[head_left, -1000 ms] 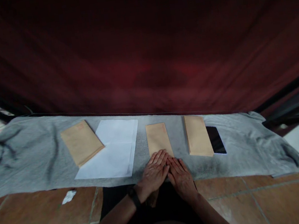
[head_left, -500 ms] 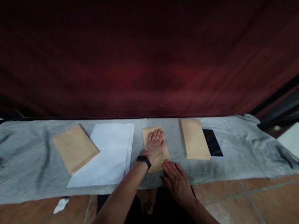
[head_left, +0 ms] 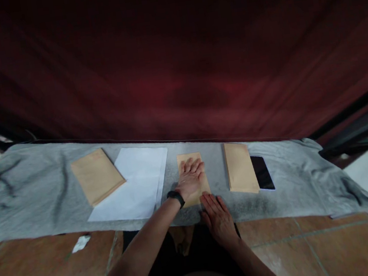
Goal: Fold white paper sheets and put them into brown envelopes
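A brown paper envelope [head_left: 206, 181] lies upright in front of me on the grey cloth. My left hand [head_left: 190, 176], with a dark band on its wrist, rests on top of it, fingers spread, covering much of its middle. At the envelope's lower right corner, my right hand [head_left: 218, 216] lies with its fingers stretched out and the fingertips on the edge. To the right sits a stack of brown envelopes [head_left: 241, 167]. Another brown stack [head_left: 98, 175] lies tilted at the left, partly over white paper sheets [head_left: 138, 181].
A dark-screened phone [head_left: 262, 173] sticks out from beneath the right stack. Grey cloth [head_left: 293, 177] covers the long narrow surface, and a dark red curtain-like sheet [head_left: 176, 88] rises behind it. A white crumpled scrap [head_left: 81, 243] lies on the tiled floor [head_left: 282, 243].
My left hand's fingers have spread and lifted slightly while staying over the envelope. The right hand remains at the lower corner. The whole view has shifted a little.
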`<action>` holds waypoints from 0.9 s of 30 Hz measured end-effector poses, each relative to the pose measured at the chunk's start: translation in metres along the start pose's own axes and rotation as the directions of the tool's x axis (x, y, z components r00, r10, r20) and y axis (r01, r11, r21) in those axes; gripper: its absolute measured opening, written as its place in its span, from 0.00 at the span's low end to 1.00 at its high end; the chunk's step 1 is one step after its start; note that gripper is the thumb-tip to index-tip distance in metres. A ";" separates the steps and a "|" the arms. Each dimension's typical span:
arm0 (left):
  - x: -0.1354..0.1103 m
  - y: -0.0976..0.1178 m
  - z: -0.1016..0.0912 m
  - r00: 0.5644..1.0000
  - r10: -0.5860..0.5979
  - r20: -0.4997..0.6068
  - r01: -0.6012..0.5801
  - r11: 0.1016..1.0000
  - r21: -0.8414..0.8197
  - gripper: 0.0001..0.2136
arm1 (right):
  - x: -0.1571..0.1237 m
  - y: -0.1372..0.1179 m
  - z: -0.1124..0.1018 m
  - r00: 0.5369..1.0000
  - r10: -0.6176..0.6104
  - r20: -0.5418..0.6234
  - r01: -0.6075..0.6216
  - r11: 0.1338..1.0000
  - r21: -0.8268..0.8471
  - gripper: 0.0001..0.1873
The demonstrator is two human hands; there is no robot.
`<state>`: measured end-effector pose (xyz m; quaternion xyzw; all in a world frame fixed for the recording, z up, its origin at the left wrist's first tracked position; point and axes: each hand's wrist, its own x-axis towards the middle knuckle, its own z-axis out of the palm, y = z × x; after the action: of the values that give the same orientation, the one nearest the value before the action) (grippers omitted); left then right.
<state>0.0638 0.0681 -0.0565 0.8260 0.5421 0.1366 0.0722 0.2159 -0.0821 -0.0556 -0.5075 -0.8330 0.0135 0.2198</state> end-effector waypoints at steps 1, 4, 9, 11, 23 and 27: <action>-0.007 0.001 -0.001 1.000 0.019 0.005 -0.019 1.000 -0.005 0.23 | 0.000 0.000 0.000 1.000 -0.003 0.003 0.003 1.000 0.002 0.26; -0.026 0.004 -0.003 0.996 0.088 0.028 -0.087 0.996 -0.013 0.23 | -0.002 0.002 0.001 1.000 -0.014 0.019 0.014 1.000 0.006 0.26; -0.055 0.012 -0.004 0.988 0.153 0.030 -0.153 0.988 -0.006 0.23 | -0.005 0.004 0.004 1.000 -0.029 -0.005 0.029 1.000 -0.004 0.26; -0.065 0.016 -0.005 0.988 0.151 0.028 -0.151 0.989 -0.010 0.23 | -0.007 0.006 0.005 0.999 -0.052 -0.013 0.052 0.999 -0.008 0.26; -0.134 0.031 -0.037 0.978 0.205 0.037 -0.206 0.979 0.006 0.29 | -0.012 0.025 0.003 0.997 -0.065 0.033 0.057 0.975 0.216 0.24; -0.145 0.030 -0.039 0.969 0.240 0.058 -0.241 0.970 0.015 0.31 | 0.000 0.026 0.005 1.000 -0.012 0.013 0.006 0.940 0.342 0.23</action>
<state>0.0238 -0.0774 -0.0330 0.8899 0.4372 0.1152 0.0612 0.2356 -0.0685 -0.0661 -0.4577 -0.8220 0.1606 0.2984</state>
